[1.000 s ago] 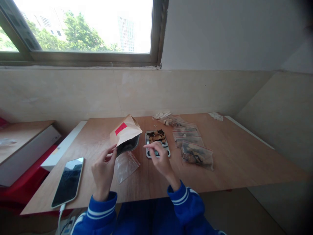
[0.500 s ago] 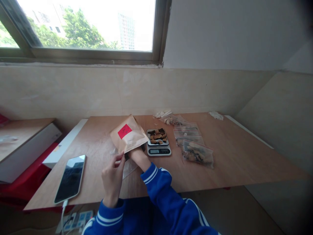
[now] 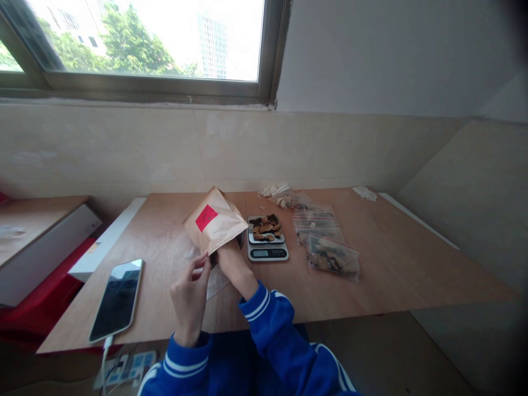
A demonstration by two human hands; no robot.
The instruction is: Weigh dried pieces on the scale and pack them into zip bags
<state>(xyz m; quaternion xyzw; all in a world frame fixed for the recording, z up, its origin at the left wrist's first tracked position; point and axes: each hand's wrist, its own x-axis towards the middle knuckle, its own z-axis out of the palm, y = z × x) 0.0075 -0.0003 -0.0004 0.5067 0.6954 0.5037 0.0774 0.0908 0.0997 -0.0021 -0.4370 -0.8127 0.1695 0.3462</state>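
My left hand (image 3: 192,291) pinches the near lower edge of a brown kraft paper bag (image 3: 225,223) with a red label. The bag is tilted, its mouth turned toward me. My right hand (image 3: 230,261) reaches into that mouth, so its fingers are hidden inside. Right of the bag stands a white digital kitchen scale (image 3: 251,258) with a lit display. Brown, dark-edged dried slices (image 3: 266,227) lie on its pan. A clear plastic bag (image 3: 212,283) lies under the paper bag, partly covered by my hands.
Zip bags with dried pieces (image 3: 333,257) lie right of the scale, with several more bags behind. White crumpled material (image 3: 275,190) sits at the back, another piece (image 3: 364,193) farther right. A phone (image 3: 117,300) on a charging cable lies at the left edge; a power strip (image 3: 132,367) is below.
My right hand has gone a little deeper into the paper bag, which has shifted slightly left and bulges more. My left hand keeps its pinch. The view has tilted slightly.
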